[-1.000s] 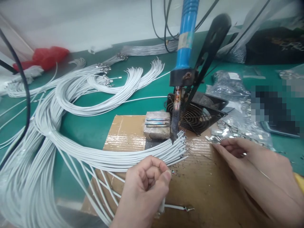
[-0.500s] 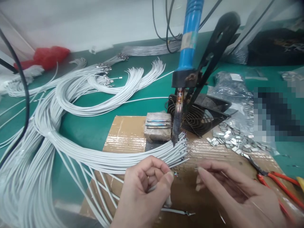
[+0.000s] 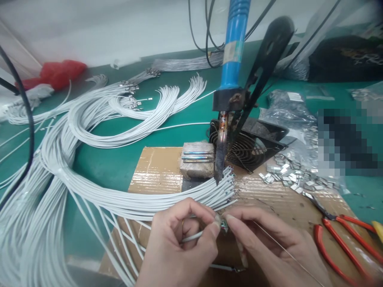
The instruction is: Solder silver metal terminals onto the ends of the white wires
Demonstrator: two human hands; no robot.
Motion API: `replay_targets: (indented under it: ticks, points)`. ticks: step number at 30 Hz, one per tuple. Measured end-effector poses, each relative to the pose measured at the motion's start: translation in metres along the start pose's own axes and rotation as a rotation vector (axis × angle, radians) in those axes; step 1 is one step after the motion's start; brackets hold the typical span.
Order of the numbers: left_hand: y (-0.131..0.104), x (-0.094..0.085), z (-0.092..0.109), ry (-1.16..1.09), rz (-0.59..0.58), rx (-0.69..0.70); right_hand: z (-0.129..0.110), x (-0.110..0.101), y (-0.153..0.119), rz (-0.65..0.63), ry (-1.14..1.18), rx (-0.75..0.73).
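My left hand (image 3: 182,243) is closed, pinching a white cable (image 3: 193,236) between thumb and forefinger. Just past those fingertips shows a small metal connector (image 3: 223,225), partly hidden by fingers. My right hand (image 3: 269,239) meets it from the other side, thumb and forefinger pressed together beside the connector. A thin solder wire (image 3: 289,254) runs back across my right hand from these fingers. Above both hands, a soldering iron (image 3: 235,56) with a blue handle stands tip down in a black holder (image 3: 269,59), its tip over a bundle of white cables (image 3: 143,201).
Cardboard (image 3: 158,163) lies beneath, bearing a metal-topped block (image 3: 197,159). Behind the iron sits a black fan (image 3: 248,147). Loose metal connectors (image 3: 296,175) and red-handled cutters (image 3: 335,223) are at the right. More white cables (image 3: 56,207) fill the left.
My right hand has moved left until its fingertips meet those of my left hand. The connector now shows between them. More of the cutters' handles is uncovered. The view has shifted slightly.
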State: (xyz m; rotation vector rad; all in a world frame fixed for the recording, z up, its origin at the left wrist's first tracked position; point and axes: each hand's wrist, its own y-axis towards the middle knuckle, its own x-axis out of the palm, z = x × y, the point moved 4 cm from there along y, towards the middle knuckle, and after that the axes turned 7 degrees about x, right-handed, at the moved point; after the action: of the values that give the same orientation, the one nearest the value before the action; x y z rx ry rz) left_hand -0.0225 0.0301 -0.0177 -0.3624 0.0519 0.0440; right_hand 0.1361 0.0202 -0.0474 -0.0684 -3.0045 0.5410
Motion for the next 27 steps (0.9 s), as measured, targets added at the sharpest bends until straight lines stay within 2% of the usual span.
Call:
replay_targets:
  ticks: [3,7,9,11,15,19,23,27]
  points:
    - [0.0001,0.0008,0.0015,0.001,0.032,0.015,-0.0015,0.0027,0.0014,-0.041,-0.005,-0.031]
    - [-0.0001,0.0017,0.0052,-0.018,0.049,0.004,0.001,0.002,-0.0004,0.009,0.051,0.051]
    - [-0.0003,0.0023,0.0066,-0.032,0.041,0.004,0.0019,0.0023,-0.0011,-0.009,0.039,0.058]
    - [-0.0004,0.0029,0.0071,-0.054,0.036,0.013,0.0021,0.0024,-0.0011,-0.035,0.025,0.042]
    - [0.0003,0.0037,0.0063,-0.089,0.042,0.022,0.0035,-0.0016,-0.0006,-0.002,0.021,0.024]
    - [0.001,0.0041,0.0056,-0.106,0.052,0.023,0.0028,-0.0017,0.0006,-0.053,-0.049,-0.048]
    - [0.002,0.0046,0.0044,-0.106,0.051,0.03,0.0007,-0.0004,0.0015,-0.017,-0.116,-0.113]
    - [0.004,0.0047,0.0028,-0.099,0.063,0.029,0.001,-0.0036,-0.0027,0.098,-0.111,-0.132]
